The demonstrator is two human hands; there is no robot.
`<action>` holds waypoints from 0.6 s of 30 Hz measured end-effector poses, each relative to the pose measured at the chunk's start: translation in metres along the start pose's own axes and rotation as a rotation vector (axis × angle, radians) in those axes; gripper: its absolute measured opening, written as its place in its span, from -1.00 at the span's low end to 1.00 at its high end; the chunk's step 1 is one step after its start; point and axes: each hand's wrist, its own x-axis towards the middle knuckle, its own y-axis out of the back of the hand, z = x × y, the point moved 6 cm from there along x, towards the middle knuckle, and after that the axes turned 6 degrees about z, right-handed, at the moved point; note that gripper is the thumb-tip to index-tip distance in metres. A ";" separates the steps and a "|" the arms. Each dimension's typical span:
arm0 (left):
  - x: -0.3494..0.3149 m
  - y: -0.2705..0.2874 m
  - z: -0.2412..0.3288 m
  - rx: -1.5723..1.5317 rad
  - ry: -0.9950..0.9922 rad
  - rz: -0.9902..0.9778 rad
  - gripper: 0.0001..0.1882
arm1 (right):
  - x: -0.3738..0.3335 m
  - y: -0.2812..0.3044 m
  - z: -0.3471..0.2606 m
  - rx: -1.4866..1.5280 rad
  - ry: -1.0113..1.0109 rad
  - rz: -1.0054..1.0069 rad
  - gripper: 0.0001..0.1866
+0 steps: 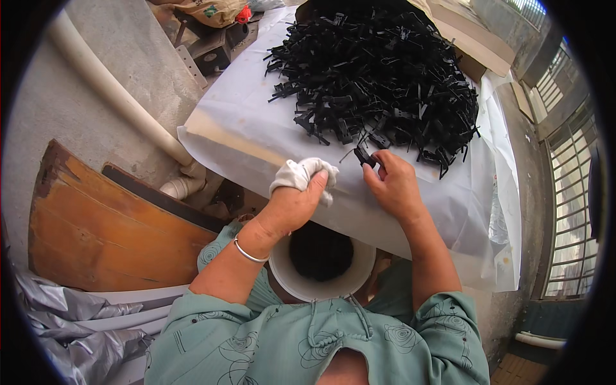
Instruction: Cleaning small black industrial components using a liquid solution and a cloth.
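A large heap of small black plastic parts (pixel 378 70) with thin prongs lies on a table covered in white sheeting (pixel 250 122). At the heap's near edge my right hand (pixel 394 183) pinches one black plastic part (pixel 364 156) between thumb and fingers. To its left, my left hand (pixel 298 192) is closed round a bunched white cloth (pixel 296 174), a little in front of the table's near edge; its fingertips are partly hidden by the cloth. Below my hands, between my knees, stands a white bucket (pixel 308 294) with dark contents that I cannot make out singly.
A curved orange-brown wooden board (pixel 115 231) leans at the left, near a pale pipe (pixel 115 90). Silver sheeting (pixel 64 321) lies at the lower left. Cardboard (pixel 475 38) stands behind the heap, and a barred window (pixel 571 212) is at the right.
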 end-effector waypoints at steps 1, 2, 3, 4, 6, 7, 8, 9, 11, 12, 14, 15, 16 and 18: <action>0.002 -0.001 -0.003 -0.138 0.030 0.014 -0.77 | -0.003 0.007 -0.006 -0.001 0.001 -0.002 -0.72; 0.002 -0.004 -0.002 -0.140 0.031 0.015 -0.77 | -0.008 0.011 -0.021 0.082 0.132 -0.038 -0.73; 0.001 -0.012 -0.009 -0.372 0.203 -0.024 -0.78 | -0.012 0.014 -0.032 0.166 0.262 -0.073 -0.73; 0.000 -0.020 -0.013 -0.598 0.377 -0.069 -0.80 | -0.012 0.015 -0.030 0.165 0.257 -0.069 -0.73; -0.003 -0.024 -0.011 -0.750 0.468 -0.181 -0.82 | -0.018 0.014 -0.036 0.083 0.410 -0.117 -0.67; -0.002 -0.027 -0.010 -0.790 0.405 -0.296 -0.82 | -0.018 0.016 -0.037 0.083 0.410 -0.113 -0.67; -0.002 -0.031 -0.007 -0.828 0.342 -0.410 -0.82 | -0.017 0.017 -0.035 0.170 0.344 -0.151 -0.67; -0.002 -0.035 -0.008 -0.825 0.340 -0.411 -0.82 | -0.016 0.018 -0.035 0.257 0.277 -0.189 -0.65; 0.004 -0.033 -0.008 -0.558 0.115 -0.142 -0.80 | -0.019 0.022 -0.047 0.339 0.277 -0.111 -0.70; 0.003 -0.036 -0.008 -0.558 0.116 -0.143 -0.80 | -0.020 0.025 -0.052 0.422 0.280 -0.034 -0.74; 0.001 -0.038 0.000 -0.397 0.012 -0.116 -0.75 | -0.024 0.022 -0.047 0.405 0.206 0.059 -0.81; 0.000 -0.040 0.002 -0.398 0.013 -0.119 -0.75 | -0.025 0.022 -0.040 0.390 0.135 0.149 -0.84; 0.000 -0.041 0.004 -0.413 -0.004 -0.130 -0.74 | -0.025 0.018 -0.036 0.391 0.135 0.148 -0.84; -0.001 -0.042 0.005 -0.429 -0.020 -0.139 -0.74 | -0.023 0.005 -0.014 0.594 -0.172 0.101 -0.74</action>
